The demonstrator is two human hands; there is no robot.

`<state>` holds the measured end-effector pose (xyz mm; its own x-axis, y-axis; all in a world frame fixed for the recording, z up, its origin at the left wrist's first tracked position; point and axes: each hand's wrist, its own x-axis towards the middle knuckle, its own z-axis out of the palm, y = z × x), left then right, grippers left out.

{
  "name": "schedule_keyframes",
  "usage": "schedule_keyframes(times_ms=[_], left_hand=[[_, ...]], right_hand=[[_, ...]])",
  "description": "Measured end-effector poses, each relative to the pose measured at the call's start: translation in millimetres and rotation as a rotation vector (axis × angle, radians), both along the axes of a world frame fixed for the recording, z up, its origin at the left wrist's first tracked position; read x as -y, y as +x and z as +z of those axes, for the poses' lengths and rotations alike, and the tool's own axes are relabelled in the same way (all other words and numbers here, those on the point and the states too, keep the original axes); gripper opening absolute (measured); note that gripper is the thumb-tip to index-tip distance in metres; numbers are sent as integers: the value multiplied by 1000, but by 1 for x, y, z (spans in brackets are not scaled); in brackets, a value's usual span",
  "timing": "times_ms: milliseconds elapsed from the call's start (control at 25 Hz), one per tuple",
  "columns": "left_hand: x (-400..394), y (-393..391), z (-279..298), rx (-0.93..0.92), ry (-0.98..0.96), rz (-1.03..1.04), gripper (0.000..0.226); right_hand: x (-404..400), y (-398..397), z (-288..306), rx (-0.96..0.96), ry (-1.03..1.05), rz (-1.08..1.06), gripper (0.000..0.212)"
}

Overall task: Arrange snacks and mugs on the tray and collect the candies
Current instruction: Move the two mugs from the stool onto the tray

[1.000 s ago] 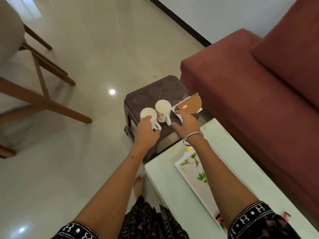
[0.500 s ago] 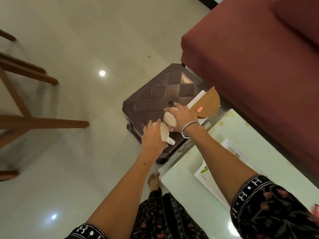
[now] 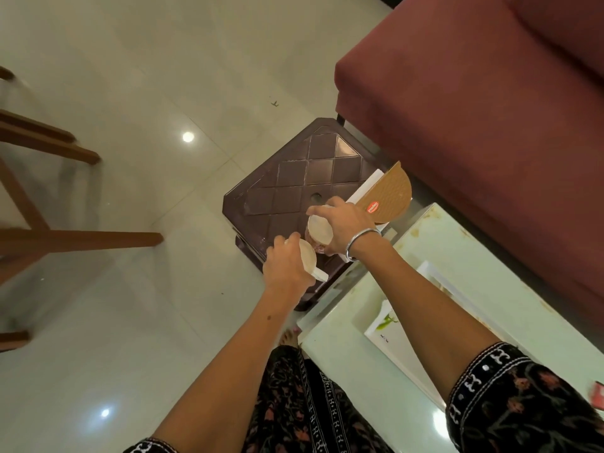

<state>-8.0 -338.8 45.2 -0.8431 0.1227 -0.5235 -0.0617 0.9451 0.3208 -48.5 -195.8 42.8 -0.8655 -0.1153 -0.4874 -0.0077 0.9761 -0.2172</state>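
Mugs come first here: the left hand (image 3: 287,273) is wrapped around a plain white mug (image 3: 309,261) whose handle pokes out toward the person, and the right hand (image 3: 346,225) is clasped over the side of a second white mug with a red pattern (image 3: 318,232). Both mugs sit close together above the near corner of the dark brown stool (image 3: 294,184); whether they touch its top or are just lifted off it I cannot tell. Each grip is closed around its mug, so neither hand is free. Beside the right hand, at the stool's edge next to the sofa (image 3: 474,109), lies a tan snack box (image 3: 390,194) with a red label, resting on something white and flat. The white tray (image 3: 405,351) with a green leaf print lies on the pale glass desk (image 3: 340,364) to the person's right, mostly covered by the right forearm, and the part that shows carries nothing. By my reading the task is at an early stage: the mugs are in hand but not yet on the tray, and the snack box is not yet fetched. No candies can be made out for certain; a small red thing (image 3: 598,395) at the desk's near right edge might be one, but it is cut off by the frame.
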Motion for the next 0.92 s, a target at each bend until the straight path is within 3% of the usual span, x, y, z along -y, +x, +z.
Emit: schedule_keyframes(times_ms=[240, 520, 920], left_hand=[[-37, 49, 35, -44, 47, 14, 85], [-120, 153, 56, -27, 85, -25, 79], [-219, 245, 2, 53, 108, -131, 87]], right_hand=[[-47, 48, 53, -68, -31, -8, 80], [-127, 160, 92, -81, -8, -40, 87], [-236, 267, 23, 42, 47, -116, 87]])
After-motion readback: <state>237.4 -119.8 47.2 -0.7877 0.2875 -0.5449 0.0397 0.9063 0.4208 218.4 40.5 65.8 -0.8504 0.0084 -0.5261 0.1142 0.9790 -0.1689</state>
